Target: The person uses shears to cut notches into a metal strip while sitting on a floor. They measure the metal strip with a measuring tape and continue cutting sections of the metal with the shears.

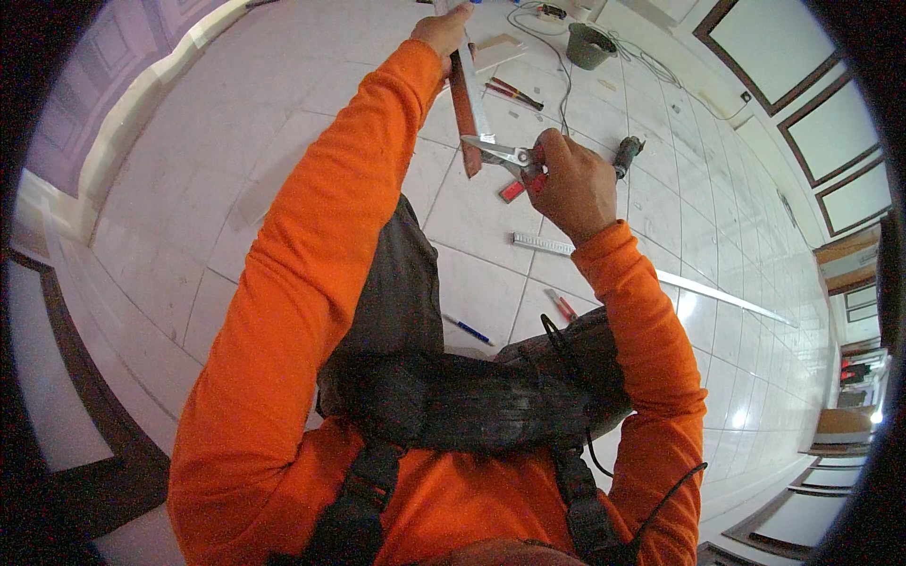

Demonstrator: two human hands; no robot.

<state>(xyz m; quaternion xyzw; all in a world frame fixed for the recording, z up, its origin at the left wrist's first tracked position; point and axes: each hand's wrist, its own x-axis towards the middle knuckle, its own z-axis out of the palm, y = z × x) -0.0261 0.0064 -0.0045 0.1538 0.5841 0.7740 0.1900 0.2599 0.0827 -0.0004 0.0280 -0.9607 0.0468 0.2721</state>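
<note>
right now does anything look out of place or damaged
Nothing looks broken or spilled. A blue pen and red-handled pliers lie loose on the tiled floor, ordinary clutter near the held snips and metal strip.

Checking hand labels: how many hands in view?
2. The left hand is near the top edge, gripping the long metal piece; the right hand is lower and right of it, holding the snips. No others show.

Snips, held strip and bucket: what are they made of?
Snips: probably steel, grey with a metallic sheen. Strip: likely metal; one face is silvery and shiny, the other reddish-brown, perhaps paint or rust. Bucket: looks like plastic or rubber, dark greenish and matte; can't tell which.
</note>
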